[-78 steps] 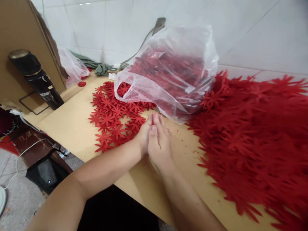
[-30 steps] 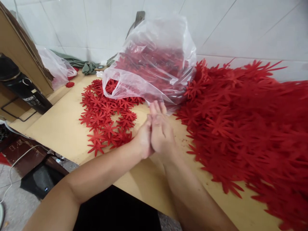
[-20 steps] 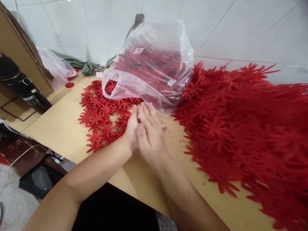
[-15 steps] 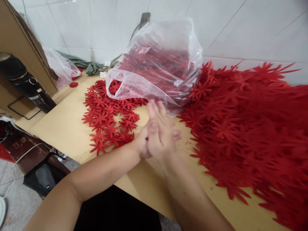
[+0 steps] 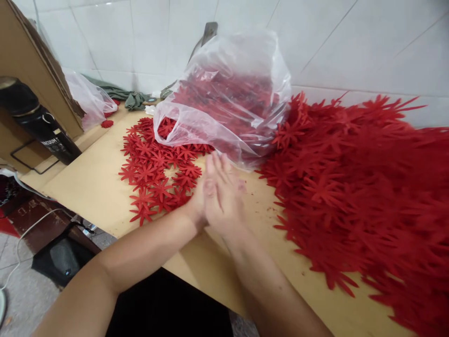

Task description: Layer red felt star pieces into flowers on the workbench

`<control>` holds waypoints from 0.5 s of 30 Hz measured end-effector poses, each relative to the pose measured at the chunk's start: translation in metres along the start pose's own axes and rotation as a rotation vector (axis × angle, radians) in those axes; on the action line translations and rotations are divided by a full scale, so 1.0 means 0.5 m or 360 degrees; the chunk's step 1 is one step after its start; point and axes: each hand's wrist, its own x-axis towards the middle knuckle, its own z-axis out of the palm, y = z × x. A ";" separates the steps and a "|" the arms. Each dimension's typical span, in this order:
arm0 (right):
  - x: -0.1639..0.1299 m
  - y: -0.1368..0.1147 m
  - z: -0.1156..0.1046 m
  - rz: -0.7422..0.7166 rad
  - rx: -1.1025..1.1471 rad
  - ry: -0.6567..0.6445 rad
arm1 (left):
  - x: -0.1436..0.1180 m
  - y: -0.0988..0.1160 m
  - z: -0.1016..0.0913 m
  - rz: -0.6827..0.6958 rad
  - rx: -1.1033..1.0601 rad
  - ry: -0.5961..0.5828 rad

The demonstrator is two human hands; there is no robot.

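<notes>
Tabletop (image 5: 91, 187) bare near front edge — left hand (image 5: 198, 201), right hand (image 5: 222, 201) pressed together, fingers straight, grip unclear.

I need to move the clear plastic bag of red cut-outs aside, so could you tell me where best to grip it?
Probably grip the clear plastic bag by its loose rim at the near-left mouth, coming from the front. The mouth gapes toward the laid-out red stars, so gathering it shut first should keep the contents in.

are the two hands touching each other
Touching: the head view shows the left hand pressed palm to palm against the right hand, no gap between.
</notes>
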 end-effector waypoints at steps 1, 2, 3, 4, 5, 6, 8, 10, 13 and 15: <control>0.004 0.019 -0.006 0.0051 -0.0015 0.0076 | -0.004 -0.009 0.005 -0.0052 0.0010 -0.0047; 0.008 0.040 -0.014 0.0105 -0.0050 0.0156 | -0.007 -0.016 0.012 -0.0129 0.0021 -0.0085; 0.012 0.061 -0.021 0.0160 -0.0104 0.0222 | -0.009 -0.019 0.018 -0.0228 0.0033 -0.0117; 0.014 0.078 -0.028 0.0203 -0.0167 0.0266 | -0.009 -0.016 0.024 -0.0332 0.0047 -0.0137; 0.015 0.088 -0.033 0.0228 -0.0224 0.0275 | -0.008 -0.009 0.027 -0.0414 0.0053 -0.0151; 0.015 0.090 -0.034 0.0229 -0.0267 0.0253 | -0.005 0.001 0.028 -0.0449 0.0045 -0.0161; 0.010 0.070 -0.028 0.0144 -0.0285 0.0137 | 0.003 0.026 0.023 -0.0381 -0.0022 -0.0157; 0.006 0.031 -0.015 0.0006 -0.0254 0.0004 | 0.010 0.042 0.013 -0.0158 -0.0087 -0.0099; 0.007 0.001 -0.005 -0.0097 -0.0197 -0.0058 | 0.006 0.034 0.006 0.0074 -0.0123 -0.0044; 0.012 0.024 -0.014 -0.0032 -0.0172 0.0006 | -0.002 0.012 0.010 -0.0006 -0.0077 -0.0085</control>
